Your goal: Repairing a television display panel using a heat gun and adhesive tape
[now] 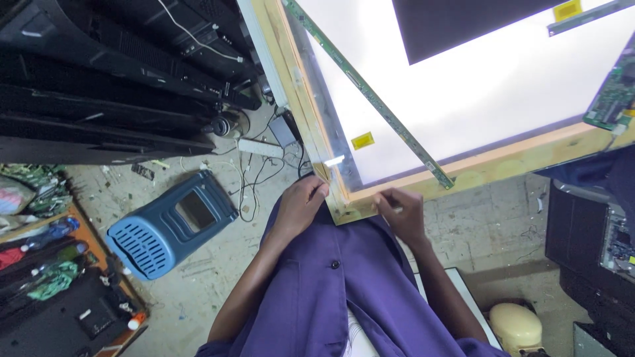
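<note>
A large white backlit panel [476,86] lies in a wooden frame [503,162] in front of me. Its near corner points at my purple shirt. My left hand [301,201] grips the left side of that corner, fingers curled over the wooden edge. My right hand [400,210] rests on the frame's near edge just right of the corner, pinching a thin pale stick-like thing [395,209]. A long narrow green circuit strip [370,96] lies diagonally across the panel. A dark sheet [463,23] covers the panel's far part.
A blue plastic stool [165,228] lies on its side on the concrete floor at left. Black flat screens [99,79] are stacked at upper left, cables and a power strip [259,147] below them. A green circuit board [612,99] sits at the right edge, a cream rounded object [519,327] at lower right.
</note>
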